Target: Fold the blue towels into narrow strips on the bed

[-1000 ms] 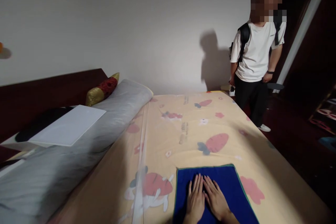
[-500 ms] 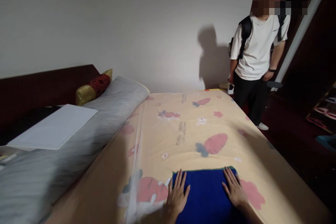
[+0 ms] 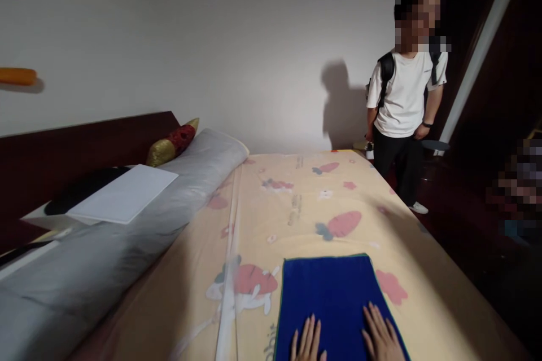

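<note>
A dark blue towel [image 3: 330, 293] with a green edge lies flat on the yellow bedsheet [image 3: 296, 208] printed with red carrots. My left hand [image 3: 307, 343] rests flat on the towel's near part, fingers stretched out. My right hand [image 3: 381, 337] lies flat near the towel's right edge, fingers spread. Both hands hold nothing and are cut off by the bottom of the picture.
A grey plastic-wrapped roll [image 3: 127, 242] lies along the bed's left side, with a white board [image 3: 125, 194] and a gold and red cushion [image 3: 171, 144] by the dark headboard [image 3: 76, 152]. A person in a white shirt [image 3: 404, 101] with a backpack stands at the bed's far right corner.
My hands slid apart from the towel's middle to its sides, then drew back toward me along the towel. The view shifted a little.
</note>
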`<move>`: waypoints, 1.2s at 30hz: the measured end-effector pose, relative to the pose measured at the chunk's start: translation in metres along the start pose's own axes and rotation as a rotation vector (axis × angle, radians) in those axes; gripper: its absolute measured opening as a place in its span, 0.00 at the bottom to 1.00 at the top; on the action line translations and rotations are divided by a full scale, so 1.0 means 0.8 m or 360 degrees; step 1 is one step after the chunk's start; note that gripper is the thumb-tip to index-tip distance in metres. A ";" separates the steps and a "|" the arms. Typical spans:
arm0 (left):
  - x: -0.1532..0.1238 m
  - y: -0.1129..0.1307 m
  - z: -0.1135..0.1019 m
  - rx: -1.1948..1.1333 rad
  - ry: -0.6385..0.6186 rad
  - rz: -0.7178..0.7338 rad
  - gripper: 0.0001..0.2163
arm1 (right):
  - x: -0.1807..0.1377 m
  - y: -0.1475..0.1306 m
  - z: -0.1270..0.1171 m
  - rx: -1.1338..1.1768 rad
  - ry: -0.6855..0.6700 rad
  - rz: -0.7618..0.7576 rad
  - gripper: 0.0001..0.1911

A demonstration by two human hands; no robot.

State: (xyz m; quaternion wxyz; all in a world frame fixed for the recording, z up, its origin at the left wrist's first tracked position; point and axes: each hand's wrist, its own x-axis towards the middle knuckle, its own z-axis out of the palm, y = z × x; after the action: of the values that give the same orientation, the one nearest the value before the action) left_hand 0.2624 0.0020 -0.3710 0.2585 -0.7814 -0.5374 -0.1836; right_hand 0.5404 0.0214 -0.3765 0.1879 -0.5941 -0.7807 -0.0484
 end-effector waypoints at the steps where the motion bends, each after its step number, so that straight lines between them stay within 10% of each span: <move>1: -0.016 -0.016 -0.012 0.0060 -0.0024 -0.0009 0.32 | -0.012 0.018 -0.014 0.0001 -0.0042 -0.0001 0.33; 8: -0.039 -0.089 -0.078 0.0081 -0.0127 0.0151 0.30 | -0.033 0.046 -0.066 0.0034 -0.0146 -0.0044 0.33; 20: 0.021 0.067 -0.039 -0.0300 -0.0161 -0.0181 0.31 | 0.006 -0.125 -0.021 0.0359 -0.0127 -0.0238 0.31; 36: -0.089 -0.097 -0.073 0.0138 -0.0167 -0.0102 0.35 | -0.092 0.052 -0.030 -0.0021 0.0140 0.0087 0.34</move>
State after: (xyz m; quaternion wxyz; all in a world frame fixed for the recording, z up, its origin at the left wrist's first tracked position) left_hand 0.1641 -0.0641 -0.3483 0.2576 -0.7604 -0.5825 -0.1270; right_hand 0.6022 -0.0408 -0.3864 0.2192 -0.6138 -0.7547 -0.0745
